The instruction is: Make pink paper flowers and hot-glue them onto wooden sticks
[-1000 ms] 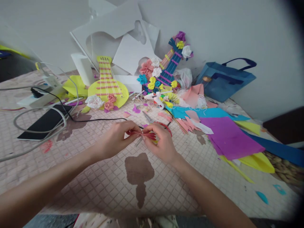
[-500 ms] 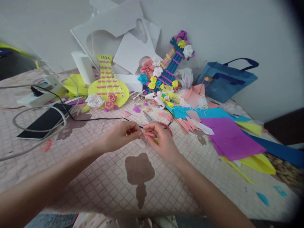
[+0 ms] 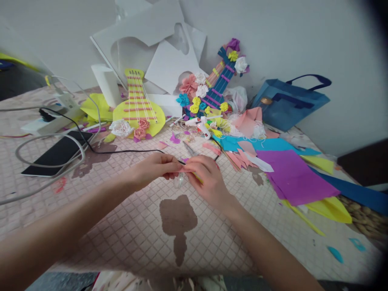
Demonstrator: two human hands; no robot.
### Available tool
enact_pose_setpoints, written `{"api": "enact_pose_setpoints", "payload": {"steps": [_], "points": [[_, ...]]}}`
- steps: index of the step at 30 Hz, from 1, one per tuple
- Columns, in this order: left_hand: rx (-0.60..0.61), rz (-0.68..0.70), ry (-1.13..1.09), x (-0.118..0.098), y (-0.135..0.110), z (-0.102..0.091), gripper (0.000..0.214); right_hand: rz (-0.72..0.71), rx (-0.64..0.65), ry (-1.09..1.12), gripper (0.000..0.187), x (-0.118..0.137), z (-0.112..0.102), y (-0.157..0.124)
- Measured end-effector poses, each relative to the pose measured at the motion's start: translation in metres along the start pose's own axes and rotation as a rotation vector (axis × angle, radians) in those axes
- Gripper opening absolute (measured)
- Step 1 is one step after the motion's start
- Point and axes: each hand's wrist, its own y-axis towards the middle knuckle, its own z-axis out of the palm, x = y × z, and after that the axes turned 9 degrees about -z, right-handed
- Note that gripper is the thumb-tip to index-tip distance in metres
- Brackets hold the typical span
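Observation:
Between my fingertips, over the middle of the table, is a small strip of pink crepe paper (image 3: 183,169). My left hand (image 3: 157,166) pinches one end of it, thumb on top and fingers curled under. The other end is in the closed fingers of my right hand (image 3: 207,180), and the two hands nearly touch. A roll of clear tape, or something like it (image 3: 179,180), shows below the paper, partly covered. Just beyond my right hand lie scissors (image 3: 189,148); their red handles are mostly hidden by that hand.
A yellow paper guitar (image 3: 138,111) and a flower-covered blue one (image 3: 216,87) lean at the back. A glue gun (image 3: 200,124) lies behind my hands, its black cord crossing leftward. Purple paper (image 3: 298,173) lies right, a black phone (image 3: 57,155) left. A blue bag (image 3: 287,103) stands back right.
My hands have turned the pink strip so that it lies flatter between them. My right fingers have folded over it and cover more of the scissors' red handles.

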Motion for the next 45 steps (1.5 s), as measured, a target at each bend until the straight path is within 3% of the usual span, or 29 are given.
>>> {"api": "enact_pose_setpoints", "payload": {"steps": [6, 17, 20, 24, 27, 31, 33, 38, 45], "points": [[0.015, 0.011, 0.109, 0.002, -0.001, -0.002, 0.027, 0.015, -0.001, -0.002, 0.016, 0.002, 0.000, -0.001], [-0.309, 0.574, 0.736, 0.005, -0.009, 0.004, 0.009, 0.176, 0.030, 0.124, 0.010, 0.004, 0.003, -0.001], [-0.325, 0.647, 0.856, 0.004, -0.009, 0.005, 0.009, 0.187, 0.014, 0.138, 0.010, 0.004, 0.004, -0.002], [-0.340, 0.634, 0.956, 0.003, -0.006, 0.005, 0.012, 0.224, 0.008, 0.175, 0.007, 0.002, 0.007, -0.003], [-0.347, 0.548, 0.875, 0.003, -0.002, 0.005, 0.013, 0.303, -0.013, 0.238, 0.008, 0.000, 0.007, -0.003], [-0.368, 0.355, 0.626, 0.005, 0.009, 0.005, 0.016, 0.408, -0.265, 0.162, 0.008, 0.001, 0.002, -0.002], [-0.381, 0.306, 0.535, 0.005, 0.015, 0.005, 0.018, 0.399, -0.307, 0.114, 0.003, 0.003, 0.001, -0.003], [-0.440, 0.329, 0.416, 0.008, 0.023, 0.009, 0.017, 0.379, -0.096, 0.147, 0.010, 0.008, 0.006, -0.004], [-0.629, 0.504, 0.452, 0.012, 0.020, 0.008, 0.012, 0.486, -0.039, 0.241, 0.020, 0.006, 0.015, -0.006]]}}
